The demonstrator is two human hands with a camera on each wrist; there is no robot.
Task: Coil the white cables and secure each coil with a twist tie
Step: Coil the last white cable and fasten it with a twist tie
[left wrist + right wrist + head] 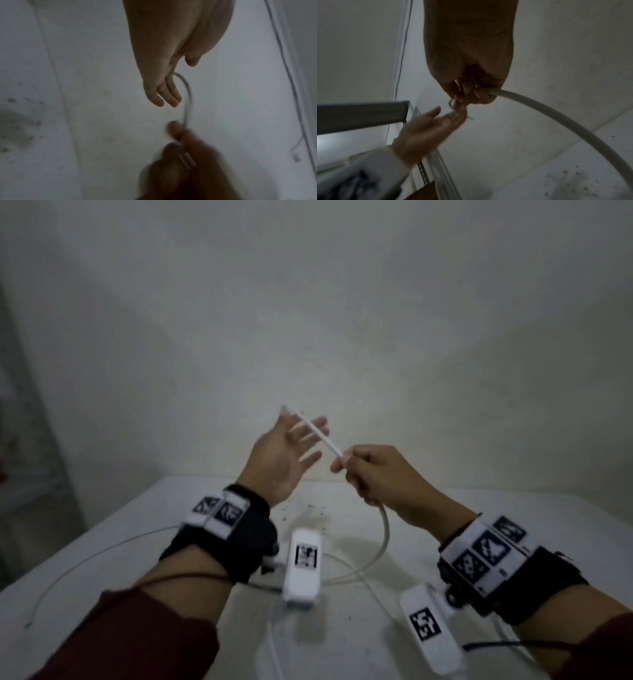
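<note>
Gripping a white cable (383,529) in our right hand (380,474), we hold its stiff end raised above the table (479,529) while our left hand (284,453) waits just beside it, palm up and fingers spread straight, holding nothing. Much is hard to make out: both wrist views are dim and blurred, the cable's tip (301,416) crosses the left fingers (310,433) so that we cannot tell whether it touches them, and the stretch inside our right fist is hidden. Our right fingers (477,93) are curled tightly round the cable. From below the fist it hangs in a smooth curve down to the tabletop, then runs left under the white tagged wrist-camera housings (303,563). It looks thick, round and off-white. A second, thinner cable (85,556) lies on the table at the left in a long arc, its near end loose by the table edge. Neither is coiled. The tabletop is white with dark specks (305,510) at its far middle. Behind stands a plain pale wall (342,320); at the far left a grey shelf frame (30,422) shows only as a blur.
</note>
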